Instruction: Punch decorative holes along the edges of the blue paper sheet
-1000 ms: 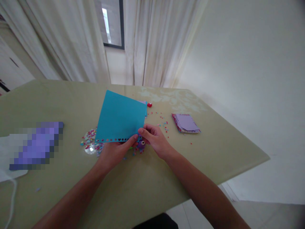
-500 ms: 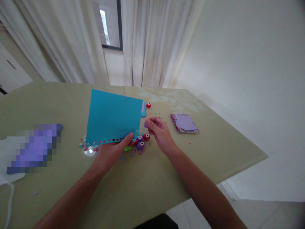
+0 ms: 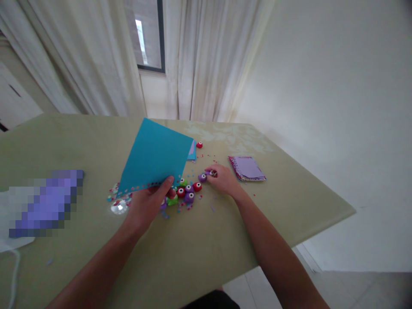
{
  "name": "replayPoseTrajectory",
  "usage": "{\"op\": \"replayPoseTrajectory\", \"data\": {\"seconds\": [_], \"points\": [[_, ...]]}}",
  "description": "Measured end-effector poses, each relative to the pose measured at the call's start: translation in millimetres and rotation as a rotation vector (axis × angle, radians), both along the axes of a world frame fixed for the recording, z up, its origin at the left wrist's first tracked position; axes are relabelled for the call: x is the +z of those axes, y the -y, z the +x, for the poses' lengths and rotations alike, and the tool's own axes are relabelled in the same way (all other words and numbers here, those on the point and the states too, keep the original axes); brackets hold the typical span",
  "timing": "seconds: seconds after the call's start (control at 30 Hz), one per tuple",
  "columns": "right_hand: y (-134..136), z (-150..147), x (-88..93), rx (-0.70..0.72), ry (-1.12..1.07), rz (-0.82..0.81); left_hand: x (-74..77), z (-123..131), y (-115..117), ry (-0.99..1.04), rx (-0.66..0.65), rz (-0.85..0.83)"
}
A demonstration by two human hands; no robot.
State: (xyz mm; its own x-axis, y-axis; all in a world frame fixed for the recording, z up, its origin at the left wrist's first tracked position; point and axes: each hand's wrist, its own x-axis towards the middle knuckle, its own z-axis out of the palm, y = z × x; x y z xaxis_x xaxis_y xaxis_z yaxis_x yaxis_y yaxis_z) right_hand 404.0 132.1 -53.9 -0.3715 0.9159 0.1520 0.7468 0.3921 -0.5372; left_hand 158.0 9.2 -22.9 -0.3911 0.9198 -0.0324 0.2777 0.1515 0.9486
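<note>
My left hand [image 3: 151, 199] grips a blue sheet of paper [image 3: 157, 154] by its lower edge, thumb on top. Small cut-out shapes run in a row along that edge. Under and beside this hand cluster several small craft punches with eye designs: a red one [image 3: 197, 186], a purple one [image 3: 189, 198], a green one [image 3: 172, 200]. My right hand [image 3: 220, 177] is low over the table with its fingers closed around a purple craft punch [image 3: 210, 173], partly hidden by them. Another purple punch [image 3: 202, 177] lies just left of those fingertips.
A stack of lilac and patterned paper [image 3: 247, 168] lies to the right. Behind the sheet are blue and lilac papers [image 3: 192, 151] and a single red punch [image 3: 199, 145]. Confetti and a clear round lid-like piece [image 3: 119, 207] lie left; a blurred purple object [image 3: 48, 201] is farther left.
The blue sheet has turned and tilted, uncovering more of the punches. My right hand has moved right and down to the table, and two purple punches now show at its fingers.
</note>
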Motion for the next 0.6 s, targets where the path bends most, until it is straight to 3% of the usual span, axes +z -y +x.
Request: {"op": "replayPoseTrajectory", "data": {"seconds": [0.23,0.4,0.5,0.6], "points": [[4.3,-1.1,2.1,0.217,-0.008,-0.050,-15.1,-8.3,-8.1,0.160,0.225,0.084],[7.7,-5.2,-1.6,0.244,-0.147,-0.138,-23.9,-18.6,-16.0,0.163,0.417,0.140],[16.7,-13.8,-1.3,0.244,-0.169,-0.034,-29.2,-20.2,-18.5,0.101,0.413,0.207],[33.4,-31.6,-1.5,0.349,-0.046,0.108,-33.1,-15.7,-17.9,-0.016,0.355,0.174]]}}
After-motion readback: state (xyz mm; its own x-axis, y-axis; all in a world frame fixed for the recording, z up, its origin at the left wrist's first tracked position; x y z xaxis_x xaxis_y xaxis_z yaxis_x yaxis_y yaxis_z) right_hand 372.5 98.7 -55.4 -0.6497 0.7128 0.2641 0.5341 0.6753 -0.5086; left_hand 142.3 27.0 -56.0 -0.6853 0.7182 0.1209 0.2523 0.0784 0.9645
